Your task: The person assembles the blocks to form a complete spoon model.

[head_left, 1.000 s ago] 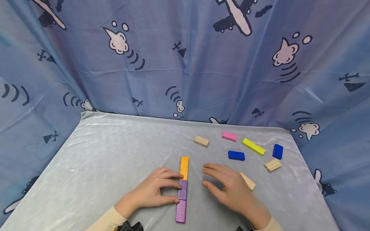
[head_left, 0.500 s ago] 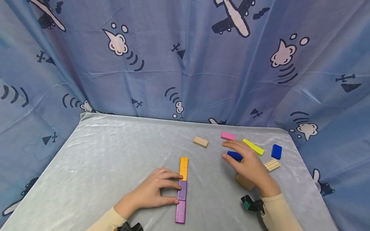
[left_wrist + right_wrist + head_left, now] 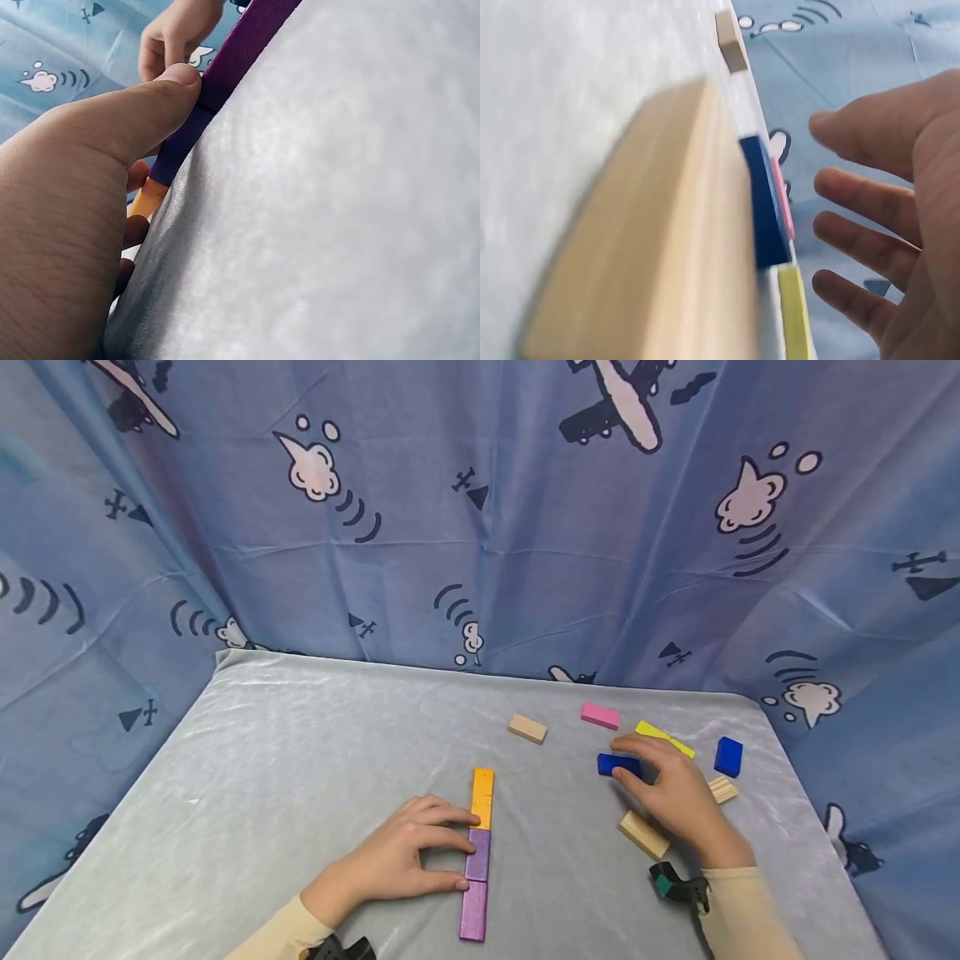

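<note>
Resting the left hand (image 3: 397, 853), fingers loosely spread, against the left side of an orange block (image 3: 483, 789), a dark purple block (image 3: 480, 860) and a light purple block (image 3: 473, 914), laid end to end on the table (image 3: 322, 727). Poising the right hand (image 3: 672, 789), thumb and fingers apart, over a blue block (image 3: 607, 765), possibly touching it, though too hidden to tell. Lying beyond, pink block (image 3: 600, 716) and yellow block (image 3: 678, 747); nearer, wooden block (image 3: 642, 835).

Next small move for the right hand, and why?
Probably lower the right hand and pinch the blue rectangular block just left of it: its fingers are parted, holding nothing, while the left hand touches the orange-and-purple block row.
</note>
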Demonstrator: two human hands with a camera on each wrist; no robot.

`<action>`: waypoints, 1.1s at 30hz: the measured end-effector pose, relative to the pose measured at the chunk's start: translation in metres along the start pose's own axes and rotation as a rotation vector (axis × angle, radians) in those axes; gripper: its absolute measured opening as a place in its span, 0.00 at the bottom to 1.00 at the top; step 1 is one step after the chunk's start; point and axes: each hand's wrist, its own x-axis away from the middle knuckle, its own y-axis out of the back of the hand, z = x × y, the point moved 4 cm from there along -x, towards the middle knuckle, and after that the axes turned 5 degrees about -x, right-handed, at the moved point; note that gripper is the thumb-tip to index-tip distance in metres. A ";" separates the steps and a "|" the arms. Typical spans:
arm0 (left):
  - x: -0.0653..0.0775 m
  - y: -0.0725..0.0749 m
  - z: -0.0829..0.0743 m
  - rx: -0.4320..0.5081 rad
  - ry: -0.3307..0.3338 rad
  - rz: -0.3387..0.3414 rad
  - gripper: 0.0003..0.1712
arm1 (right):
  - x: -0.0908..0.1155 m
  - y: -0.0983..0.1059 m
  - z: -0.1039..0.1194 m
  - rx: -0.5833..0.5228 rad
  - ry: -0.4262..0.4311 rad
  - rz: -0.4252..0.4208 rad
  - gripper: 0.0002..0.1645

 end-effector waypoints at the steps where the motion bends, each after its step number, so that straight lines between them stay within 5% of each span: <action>1: 0.000 0.000 0.000 -0.001 0.000 0.001 0.20 | 0.001 0.001 -0.003 0.002 -0.015 0.004 0.21; 11: -0.001 0.001 -0.002 -0.001 0.004 0.004 0.20 | 0.004 -0.001 -0.022 0.002 -0.123 0.037 0.15; 33: -0.003 0.002 -0.002 0.004 0.012 0.018 0.20 | 0.000 -0.003 -0.013 -0.065 -0.075 -0.017 0.12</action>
